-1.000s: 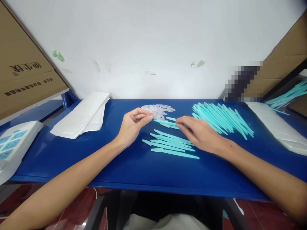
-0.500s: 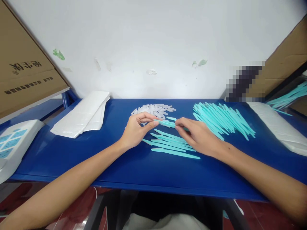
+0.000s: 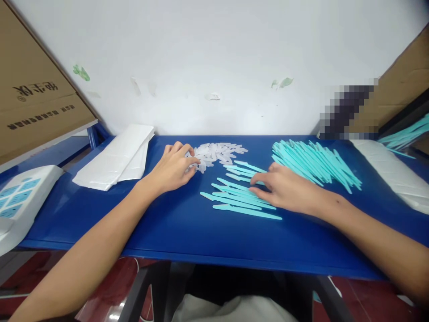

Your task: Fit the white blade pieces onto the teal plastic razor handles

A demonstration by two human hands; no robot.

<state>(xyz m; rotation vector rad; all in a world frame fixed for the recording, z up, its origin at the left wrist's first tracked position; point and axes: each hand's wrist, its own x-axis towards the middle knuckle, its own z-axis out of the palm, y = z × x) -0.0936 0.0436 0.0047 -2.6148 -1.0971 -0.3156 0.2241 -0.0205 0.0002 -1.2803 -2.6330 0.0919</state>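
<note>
Caps [image 3: 219, 153]: heaped by left hand [image 3: 174, 167]; can't tell if one's pinched.
Stick row [image 3: 240, 199]: some laid out, under right hand [image 3: 288, 188], thumb and finger apart.
Stick pile [image 3: 315, 163]: many seem left, past right hand.

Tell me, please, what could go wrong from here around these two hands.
The left hand is at a loose heap of small translucent plastic pieces, so it might scatter some. The right hand is by the ends of several slim turquoise plastic sticks, and could nudge them askew.
</note>
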